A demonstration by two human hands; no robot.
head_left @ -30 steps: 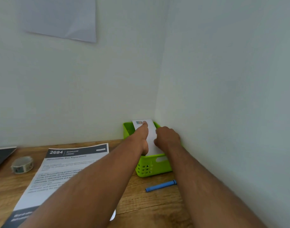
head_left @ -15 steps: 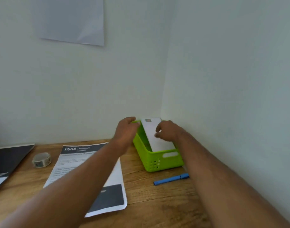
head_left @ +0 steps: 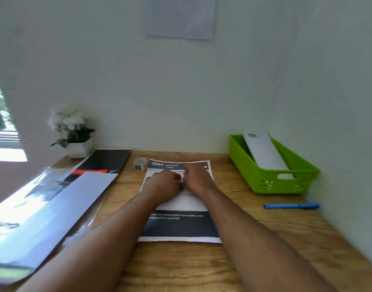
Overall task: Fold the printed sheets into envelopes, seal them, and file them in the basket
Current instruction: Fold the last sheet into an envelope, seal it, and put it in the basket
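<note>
A small home-office corner set up for paperwork.

A wooden desk (head_left: 265,239) is pushed into a corner of plain pale walls, with a window (head_left: 1,131) at the far left and a blank sheet (head_left: 179,16) stuck on the wall above. On the desk lie a printed sheet (head_left: 180,226), a tape roll (head_left: 140,163), a blue marker (head_left: 291,205), a green filing basket (head_left: 286,182), dark folders (head_left: 105,161) and a potted white-flowered plant (head_left: 72,131).

Bare forearms (head_left: 109,234), no sleeves
</note>
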